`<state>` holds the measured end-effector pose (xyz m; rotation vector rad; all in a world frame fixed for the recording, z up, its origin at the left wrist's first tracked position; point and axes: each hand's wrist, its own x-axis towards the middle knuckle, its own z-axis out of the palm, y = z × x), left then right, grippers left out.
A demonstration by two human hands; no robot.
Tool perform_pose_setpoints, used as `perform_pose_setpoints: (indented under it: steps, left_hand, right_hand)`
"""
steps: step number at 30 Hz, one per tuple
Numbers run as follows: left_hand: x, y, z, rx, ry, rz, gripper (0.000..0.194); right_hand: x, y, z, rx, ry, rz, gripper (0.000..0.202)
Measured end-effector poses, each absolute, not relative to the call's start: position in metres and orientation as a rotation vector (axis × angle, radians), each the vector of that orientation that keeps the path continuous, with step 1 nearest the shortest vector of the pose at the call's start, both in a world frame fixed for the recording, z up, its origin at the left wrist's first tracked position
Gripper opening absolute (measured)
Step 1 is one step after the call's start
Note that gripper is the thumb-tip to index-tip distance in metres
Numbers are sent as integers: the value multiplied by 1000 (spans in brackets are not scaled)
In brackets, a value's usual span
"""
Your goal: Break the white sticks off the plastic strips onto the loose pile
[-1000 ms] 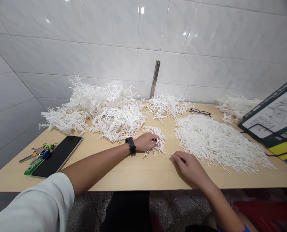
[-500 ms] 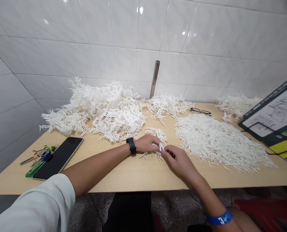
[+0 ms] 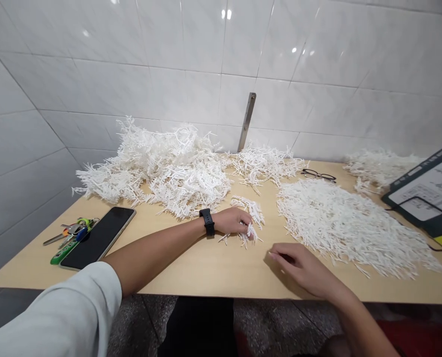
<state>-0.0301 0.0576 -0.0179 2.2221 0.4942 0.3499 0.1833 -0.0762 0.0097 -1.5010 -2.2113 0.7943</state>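
Observation:
My left hand, with a black watch at the wrist, is closed around a small bunch of white branching strands, whose thin tips stick out past the fingers. Just behind it lies a small cluster of the same white strands. My right hand is low over the table to the right, apart from the left. Its fingers are curled with thumb and forefinger pressed together; whatever is between them is too small to make out. To its right spreads a wide flat layer of short white pieces.
A big tangled white heap fills the back left, with a smaller pile beside it. Eyeglasses lie behind the flat layer. A phone and keys are at left; a dark printed bag-like item stands at right.
My right hand has drawn away from the left, moving right and toward me. The left hand keeps its hold on the strands. The whole view has shifted slightly.

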Motion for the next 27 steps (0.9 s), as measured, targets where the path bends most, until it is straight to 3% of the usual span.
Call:
perform_pose_setpoints:
  steps: [8, 12, 15, 21, 27]
  left_hand:
    - [-29, 56, -20, 2246, 485, 410, 15]
    - [-30, 55, -19, 2213, 484, 418, 22]
    - [-31, 55, -19, 2212, 497, 409, 23]
    - [-32, 58, -19, 2297, 411, 392, 21]
    - [-31, 58, -19, 2325, 396, 348, 19]
  right_hand:
    - [229, -53, 10, -1986, -2030, -57, 27]
    - [189, -57, 6, -1878, -1933, 235, 34]
    - [160, -59, 1, -1711, -1968, 549, 26]
    - [151, -59, -3, -1602, -2156, 519, 36]
    - [159, -68, 6, -1639, -2222, 650, 33]
